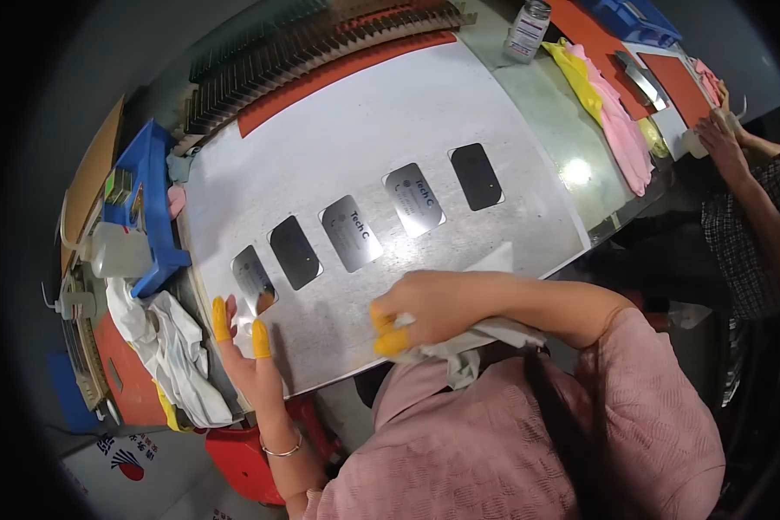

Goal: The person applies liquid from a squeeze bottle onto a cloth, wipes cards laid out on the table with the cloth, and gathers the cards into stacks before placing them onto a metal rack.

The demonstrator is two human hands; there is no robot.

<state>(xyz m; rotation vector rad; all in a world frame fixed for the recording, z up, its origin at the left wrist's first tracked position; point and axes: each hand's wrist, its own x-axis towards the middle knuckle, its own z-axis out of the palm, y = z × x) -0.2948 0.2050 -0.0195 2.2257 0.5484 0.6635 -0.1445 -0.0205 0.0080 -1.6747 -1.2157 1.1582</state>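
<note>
Left hand spread beside a silver plate, right hand curled on a white cloth.
For clean handling, the yellow finger cots (263, 339) would best meet the silver plate (252, 277) only at its edges; it lies at the left end of a row of five on the white sheet (338, 113). The left hand (256, 371) has its fingers well apart, apparently gripping nothing; the right hand (433, 303) bunches the white cloth (464, 368) near the front edge.
</note>
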